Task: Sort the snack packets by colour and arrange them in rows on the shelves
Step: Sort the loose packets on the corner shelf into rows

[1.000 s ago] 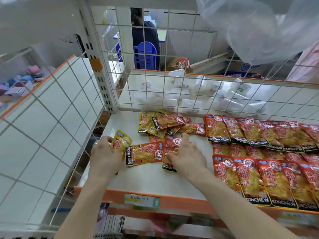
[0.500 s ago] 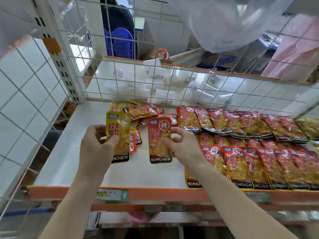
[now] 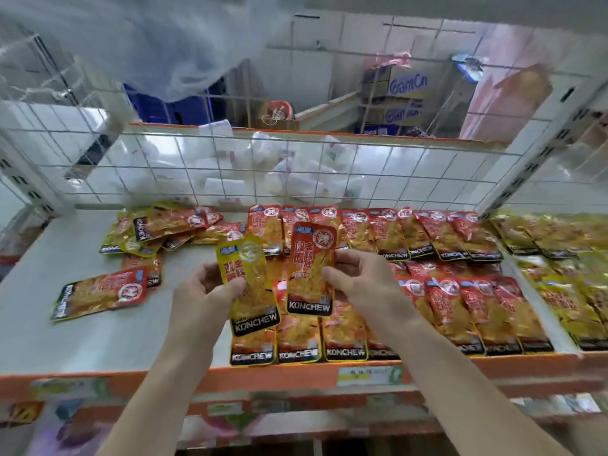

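Left hand (image 3: 204,296) pinches a flat, glossy yellow packet (image 3: 251,274). Right hand (image 3: 365,286) pinches a red packet (image 3: 312,268) just beside it. Both packets are upright over overlapping red rows (image 3: 460,301) on the smooth white shelf (image 3: 82,340).

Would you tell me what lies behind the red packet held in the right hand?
Around the held red packet, rows of red packets show on the shelf; those directly behind it are hidden.

Upright yellow packet (image 3: 247,284) beside upright red packet (image 3: 312,268), above red rows (image 3: 460,301).
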